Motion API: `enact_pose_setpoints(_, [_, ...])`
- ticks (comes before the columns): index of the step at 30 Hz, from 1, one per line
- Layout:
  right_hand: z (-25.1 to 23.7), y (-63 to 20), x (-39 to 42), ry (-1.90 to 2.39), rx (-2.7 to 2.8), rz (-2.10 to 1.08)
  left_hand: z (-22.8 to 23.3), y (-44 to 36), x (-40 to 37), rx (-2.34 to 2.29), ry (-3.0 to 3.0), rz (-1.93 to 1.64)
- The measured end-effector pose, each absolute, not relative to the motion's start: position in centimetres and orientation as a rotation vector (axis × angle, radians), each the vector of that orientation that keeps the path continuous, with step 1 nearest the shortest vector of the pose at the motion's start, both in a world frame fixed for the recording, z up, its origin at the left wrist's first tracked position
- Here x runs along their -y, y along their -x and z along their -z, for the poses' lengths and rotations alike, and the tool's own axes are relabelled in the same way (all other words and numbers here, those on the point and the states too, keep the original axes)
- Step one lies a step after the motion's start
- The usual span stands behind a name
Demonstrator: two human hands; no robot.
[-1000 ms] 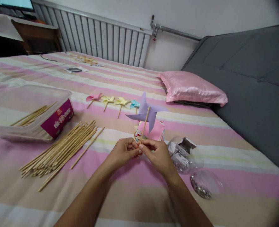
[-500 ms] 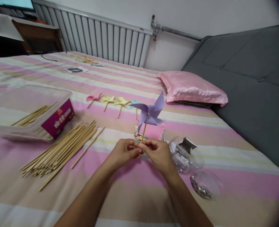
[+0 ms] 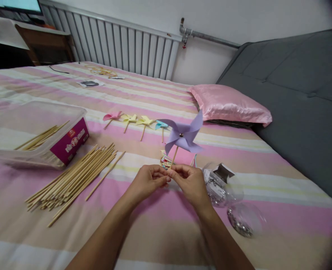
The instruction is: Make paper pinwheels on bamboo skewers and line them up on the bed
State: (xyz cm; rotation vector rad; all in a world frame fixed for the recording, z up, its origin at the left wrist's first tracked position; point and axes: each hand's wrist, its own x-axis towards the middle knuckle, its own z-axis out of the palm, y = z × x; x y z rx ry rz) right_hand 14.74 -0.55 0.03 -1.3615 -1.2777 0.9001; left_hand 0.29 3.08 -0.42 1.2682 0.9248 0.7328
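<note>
A purple paper pinwheel (image 3: 185,139) stands upright on its wooden stick, tilted slightly to the right. My left hand (image 3: 149,182) and my right hand (image 3: 188,183) meet at the stick's lower end, thumbs and fingers closed around it. The stick's bottom is hidden by the fingers. Just behind the hands lies a stack of coloured paper pieces (image 3: 186,156), pink on top. Clear round containers with small metal pieces (image 3: 217,193) sit right of my right hand, a small open box (image 3: 223,171) among them.
Many loose wooden sticks (image 3: 75,180) lie at left beside a clear plastic bin (image 3: 70,140) holding more sticks. Finished-looking pinwheels, pink (image 3: 112,116), yellow (image 3: 145,120) and blue (image 3: 161,125), lie in a row behind. A pink pillow (image 3: 230,101) rests by the grey headboard (image 3: 289,75).
The purple pinwheel has swung a little to the right and its blades have turned, uncovering more of the blue pinwheel. Both hands stay nearly in place.
</note>
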Motion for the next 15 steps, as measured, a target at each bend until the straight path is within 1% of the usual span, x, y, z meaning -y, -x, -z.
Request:
enact_pose_setpoints(6, [0.03,-14.87,0.50,1.401,1.232,-0.804,1.16,-0.39,-3.11,-0.958,-1.362,-0.759])
enact_pose_setpoints(15, [0.48,-14.55,0.23,1.361,1.131,-0.873,0.38,-0.69,-2.73,-1.014,-1.359,-0.822])
